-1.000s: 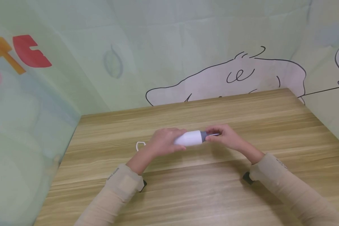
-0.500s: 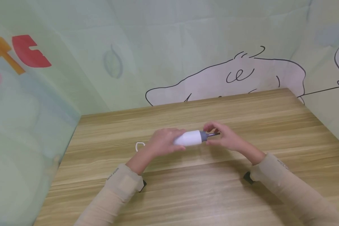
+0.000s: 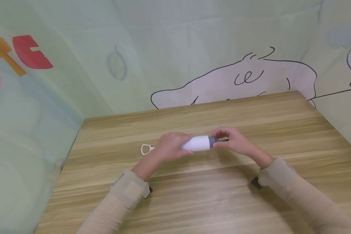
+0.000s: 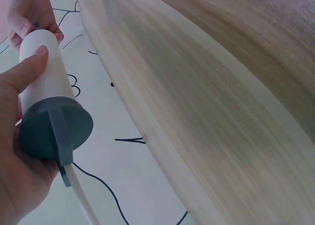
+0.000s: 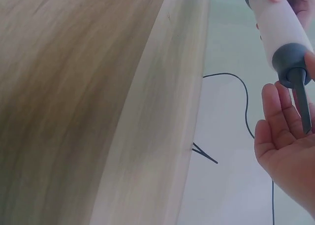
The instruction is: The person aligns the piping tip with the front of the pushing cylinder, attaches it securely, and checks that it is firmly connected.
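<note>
My left hand (image 3: 173, 147) grips an icing syringe by its white barrel (image 3: 196, 143), held nearly level above the table. Grey caps close both ends of the barrel. In the left wrist view, the rear cap (image 4: 56, 126) has a flat grey lever, and a white plunger rod (image 4: 81, 195) runs out of it. The rod's loop handle (image 3: 146, 149) shows left of that hand. At the other end, my right hand (image 3: 232, 139) pinches the grey collar between thumb and fingers. A narrow grey nozzle (image 5: 300, 99) points from the collar over the right palm.
The wood-grain table (image 3: 204, 195) spreads beneath both hands. A printed cloth backdrop (image 3: 152, 58) with cartoon drawings stands along its back and sides. Black wrist cameras (image 3: 255, 183) sit under the sleeves.
The right fingers have loosened from the collar, then closed on it again. The nozzle looks turned, from a thin light edge to a dark face. More of the loop handle shows at left.
</note>
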`<state>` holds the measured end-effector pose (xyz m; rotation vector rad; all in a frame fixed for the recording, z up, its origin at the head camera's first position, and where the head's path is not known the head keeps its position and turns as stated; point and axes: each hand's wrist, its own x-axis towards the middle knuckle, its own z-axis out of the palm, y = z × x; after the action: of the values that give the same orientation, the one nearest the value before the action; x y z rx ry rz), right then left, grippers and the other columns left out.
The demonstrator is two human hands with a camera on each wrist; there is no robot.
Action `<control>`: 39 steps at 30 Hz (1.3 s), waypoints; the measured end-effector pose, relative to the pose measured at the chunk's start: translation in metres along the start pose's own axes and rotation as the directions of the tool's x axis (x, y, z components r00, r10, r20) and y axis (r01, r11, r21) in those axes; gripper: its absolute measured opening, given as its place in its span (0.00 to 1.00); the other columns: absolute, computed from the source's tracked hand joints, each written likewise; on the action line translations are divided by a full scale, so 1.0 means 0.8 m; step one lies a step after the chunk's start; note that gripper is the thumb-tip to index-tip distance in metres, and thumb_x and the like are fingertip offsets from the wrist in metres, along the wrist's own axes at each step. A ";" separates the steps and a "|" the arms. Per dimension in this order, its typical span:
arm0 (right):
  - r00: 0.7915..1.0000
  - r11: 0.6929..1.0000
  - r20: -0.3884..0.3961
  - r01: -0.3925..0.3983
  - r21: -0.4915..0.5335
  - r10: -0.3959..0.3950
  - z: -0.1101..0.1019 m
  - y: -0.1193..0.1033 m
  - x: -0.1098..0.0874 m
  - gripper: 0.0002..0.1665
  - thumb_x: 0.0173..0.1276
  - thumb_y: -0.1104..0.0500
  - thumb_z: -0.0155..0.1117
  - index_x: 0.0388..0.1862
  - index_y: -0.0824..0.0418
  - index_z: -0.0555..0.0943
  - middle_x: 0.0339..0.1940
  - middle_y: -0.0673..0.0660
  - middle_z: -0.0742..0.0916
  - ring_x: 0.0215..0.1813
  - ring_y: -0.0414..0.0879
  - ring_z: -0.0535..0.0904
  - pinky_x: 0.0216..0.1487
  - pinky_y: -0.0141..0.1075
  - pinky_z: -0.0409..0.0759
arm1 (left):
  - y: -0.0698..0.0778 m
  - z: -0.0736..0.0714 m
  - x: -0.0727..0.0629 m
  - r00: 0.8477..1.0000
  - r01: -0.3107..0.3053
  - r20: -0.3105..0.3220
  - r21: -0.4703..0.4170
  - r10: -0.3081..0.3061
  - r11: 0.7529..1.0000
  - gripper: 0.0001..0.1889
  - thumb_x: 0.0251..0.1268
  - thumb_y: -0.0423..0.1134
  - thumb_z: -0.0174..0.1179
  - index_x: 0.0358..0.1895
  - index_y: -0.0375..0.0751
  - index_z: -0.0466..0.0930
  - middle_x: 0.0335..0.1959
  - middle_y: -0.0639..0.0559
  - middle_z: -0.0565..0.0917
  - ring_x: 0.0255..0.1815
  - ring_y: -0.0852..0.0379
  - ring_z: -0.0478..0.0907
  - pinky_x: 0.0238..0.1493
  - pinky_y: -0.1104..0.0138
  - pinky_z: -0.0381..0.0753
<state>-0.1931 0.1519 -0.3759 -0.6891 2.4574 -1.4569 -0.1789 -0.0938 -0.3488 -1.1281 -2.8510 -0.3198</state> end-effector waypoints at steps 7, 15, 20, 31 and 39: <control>0.999 0.999 -0.008 0.033 0.040 -0.033 0.001 -0.002 -0.002 0.16 0.52 0.62 0.66 0.39 0.67 0.77 0.40 0.60 0.82 0.41 0.47 0.75 0.42 0.35 0.75 | 0.000 0.004 -0.001 0.999 -0.019 -0.035 0.016 0.019 1.000 0.29 0.46 0.52 0.64 0.53 0.44 0.73 0.46 0.50 0.81 0.44 0.54 0.80 0.44 0.61 0.77; 1.000 0.996 -0.022 -0.006 0.084 0.008 0.002 -0.003 -0.003 0.18 0.52 0.61 0.66 0.40 0.69 0.76 0.40 0.62 0.82 0.40 0.45 0.76 0.39 0.31 0.75 | 0.001 0.008 -0.002 0.995 -0.027 -0.090 0.055 0.032 0.998 0.29 0.45 0.52 0.65 0.53 0.45 0.74 0.46 0.51 0.81 0.44 0.54 0.80 0.43 0.61 0.77; 0.998 0.995 -0.023 -0.057 0.086 0.059 0.003 -0.003 -0.002 0.18 0.52 0.65 0.65 0.42 0.70 0.76 0.41 0.65 0.81 0.40 0.45 0.76 0.39 0.30 0.76 | 0.003 0.009 -0.004 0.991 -0.032 -0.124 0.083 0.042 0.996 0.28 0.45 0.52 0.65 0.53 0.45 0.74 0.46 0.51 0.81 0.44 0.54 0.80 0.44 0.61 0.77; 1.000 0.999 -0.001 0.017 0.042 -0.017 0.004 0.001 -0.001 0.19 0.51 0.66 0.66 0.42 0.68 0.74 0.43 0.62 0.81 0.43 0.49 0.77 0.45 0.38 0.77 | 0.004 0.010 -0.007 0.990 0.005 -0.139 0.103 0.010 0.995 0.29 0.44 0.52 0.65 0.53 0.48 0.73 0.48 0.52 0.81 0.47 0.53 0.78 0.49 0.60 0.74; 0.994 0.991 0.018 0.108 -0.076 -0.107 0.000 0.013 -0.003 0.27 0.48 0.67 0.68 0.49 0.69 0.71 0.46 0.63 0.80 0.49 0.54 0.75 0.55 0.50 0.69 | -0.007 0.018 -0.013 0.980 0.025 -0.199 0.101 -0.005 0.995 0.29 0.41 0.51 0.67 0.51 0.48 0.75 0.44 0.51 0.82 0.44 0.53 0.79 0.44 0.61 0.76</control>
<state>-0.1943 0.1569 -0.3853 -0.8565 2.5129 -1.3941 -0.1745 -0.1014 -0.3654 -0.9958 -2.6694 -0.2655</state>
